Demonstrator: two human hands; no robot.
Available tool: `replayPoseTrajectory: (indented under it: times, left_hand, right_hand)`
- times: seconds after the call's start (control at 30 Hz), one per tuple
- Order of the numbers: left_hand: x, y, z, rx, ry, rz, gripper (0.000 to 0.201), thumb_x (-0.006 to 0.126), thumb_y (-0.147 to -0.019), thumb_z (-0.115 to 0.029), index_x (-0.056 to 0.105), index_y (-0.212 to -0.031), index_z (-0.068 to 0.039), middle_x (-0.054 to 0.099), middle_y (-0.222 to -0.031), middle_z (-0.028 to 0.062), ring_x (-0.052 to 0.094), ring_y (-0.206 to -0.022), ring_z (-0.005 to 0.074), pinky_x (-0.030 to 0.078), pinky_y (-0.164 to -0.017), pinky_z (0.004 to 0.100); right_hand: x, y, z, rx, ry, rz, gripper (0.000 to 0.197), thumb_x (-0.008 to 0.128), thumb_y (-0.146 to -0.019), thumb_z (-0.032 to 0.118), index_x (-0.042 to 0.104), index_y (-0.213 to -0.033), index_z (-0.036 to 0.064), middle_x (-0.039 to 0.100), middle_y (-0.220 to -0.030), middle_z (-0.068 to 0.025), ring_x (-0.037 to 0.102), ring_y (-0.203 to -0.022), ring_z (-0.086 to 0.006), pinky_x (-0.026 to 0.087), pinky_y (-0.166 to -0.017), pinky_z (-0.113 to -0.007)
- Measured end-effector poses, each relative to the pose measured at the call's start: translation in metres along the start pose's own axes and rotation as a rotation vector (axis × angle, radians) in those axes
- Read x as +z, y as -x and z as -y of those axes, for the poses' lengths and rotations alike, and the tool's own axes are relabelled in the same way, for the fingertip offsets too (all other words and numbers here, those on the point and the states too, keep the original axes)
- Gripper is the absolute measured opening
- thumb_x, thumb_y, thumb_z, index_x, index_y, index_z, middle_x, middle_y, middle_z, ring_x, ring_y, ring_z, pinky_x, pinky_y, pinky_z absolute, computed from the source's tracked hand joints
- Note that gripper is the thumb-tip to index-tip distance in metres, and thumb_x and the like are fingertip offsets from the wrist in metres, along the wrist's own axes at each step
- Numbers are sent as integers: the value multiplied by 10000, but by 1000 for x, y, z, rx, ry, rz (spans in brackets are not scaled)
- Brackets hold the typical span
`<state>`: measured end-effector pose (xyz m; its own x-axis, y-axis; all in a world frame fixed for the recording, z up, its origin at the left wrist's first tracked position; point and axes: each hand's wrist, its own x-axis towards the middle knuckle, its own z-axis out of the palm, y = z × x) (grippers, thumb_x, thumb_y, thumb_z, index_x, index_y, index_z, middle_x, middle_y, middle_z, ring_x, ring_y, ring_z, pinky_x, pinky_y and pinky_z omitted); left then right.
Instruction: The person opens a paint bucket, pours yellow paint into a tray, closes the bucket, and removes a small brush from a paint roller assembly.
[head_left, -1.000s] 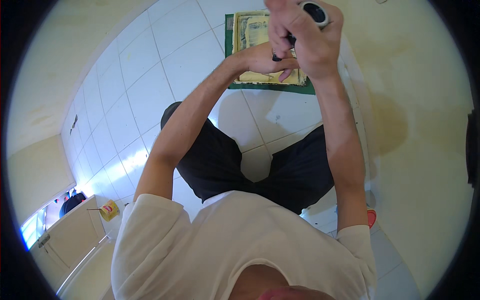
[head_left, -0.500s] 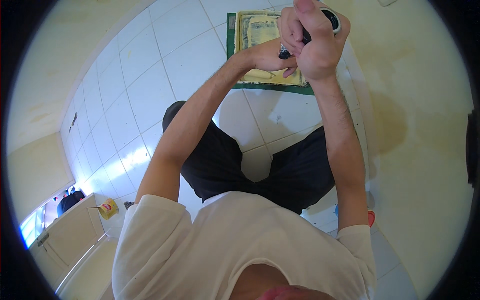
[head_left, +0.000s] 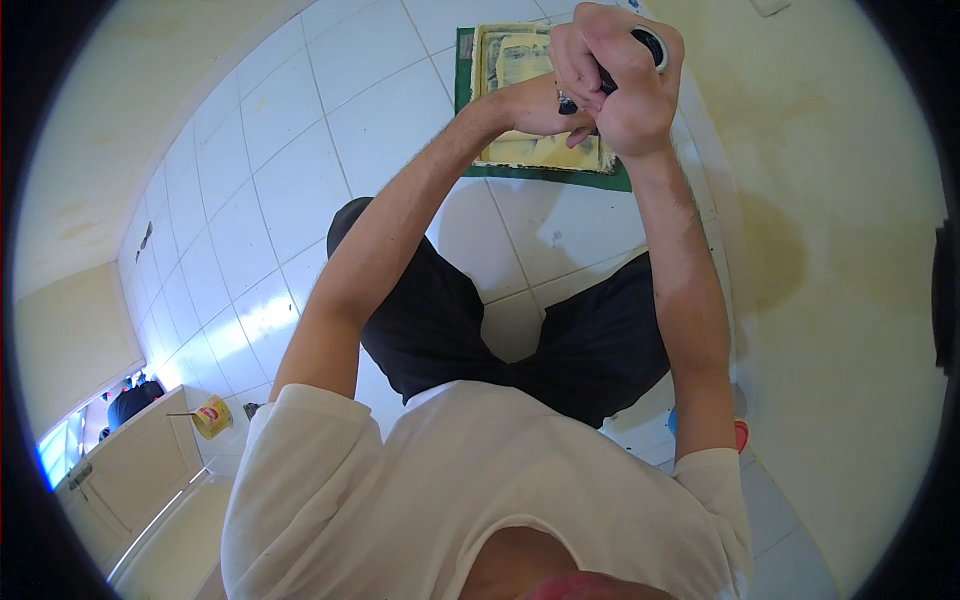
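Note:
My right hand (head_left: 640, 115) is closed around the dark handle of what looks like a paint roller (head_left: 651, 48); the handle's round, pale-rimmed end points up toward me. Just below and left of it, my left hand (head_left: 545, 108) also closes on the handle, its fingers partly hidden. Both hands are above a paint tray (head_left: 481, 60) coated with pale yellow paint. The hands cover the tray's right part, and I cannot make out the roller's head clearly. Under the tray lies a green sheet (head_left: 462, 95).
White floor tiles (head_left: 370, 110) spread to the left. A pale wall (head_left: 830, 350) with damp-looking patches rises close on the right. At the lower left, a yellow can (head_left: 211, 417) with a stick in it stands near a cream door (head_left: 150, 440). A red-rimmed object (head_left: 741, 436) shows behind my right arm.
My right hand has shifted slightly left with the handle. The pale cylinder seen at the tray's near end no longer shows distinctly there. My left hand has barely moved.

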<state>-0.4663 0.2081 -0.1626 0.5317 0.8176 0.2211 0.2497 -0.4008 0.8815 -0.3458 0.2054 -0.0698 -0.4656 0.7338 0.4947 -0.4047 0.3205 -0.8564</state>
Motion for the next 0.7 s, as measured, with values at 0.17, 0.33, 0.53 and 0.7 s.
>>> replayPoseTrajectory:
  times: [0.17,0.33,0.53,0.7]
  left_hand:
    - [1,5,1,-11,-49,85,286,517,-867,-201,586,-625,-65,589,-605,6,536,-617,149,423,-592,301]
    - [2,3,-9,-69,-19,235,343,500,-894,-233,593,-613,-61,581,-584,-1,521,-601,133,417,-584,298]
    - [10,6,1,-34,139,154,314,516,-889,-195,584,-615,-59,592,-589,6,551,-621,135,441,-607,297]
    - [19,0,-8,73,121,46,323,515,-900,-204,589,-622,-58,605,-598,15,575,-638,148,462,-635,307]
  right_hand:
    - [8,-2,6,13,-5,9,533,603,-937,356,457,-517,63,425,-474,12,345,-418,-54,226,-385,-248]
    - [10,-5,6,-26,-15,-24,514,581,-952,290,435,-509,75,412,-469,24,326,-412,-46,218,-382,-251]
    - [19,-1,16,19,88,-91,486,569,-955,219,451,-511,62,411,-466,27,329,-410,-39,210,-380,-260]
    - [20,-2,29,71,91,-89,473,559,-949,199,461,-512,48,410,-466,24,330,-413,-38,201,-382,-260]
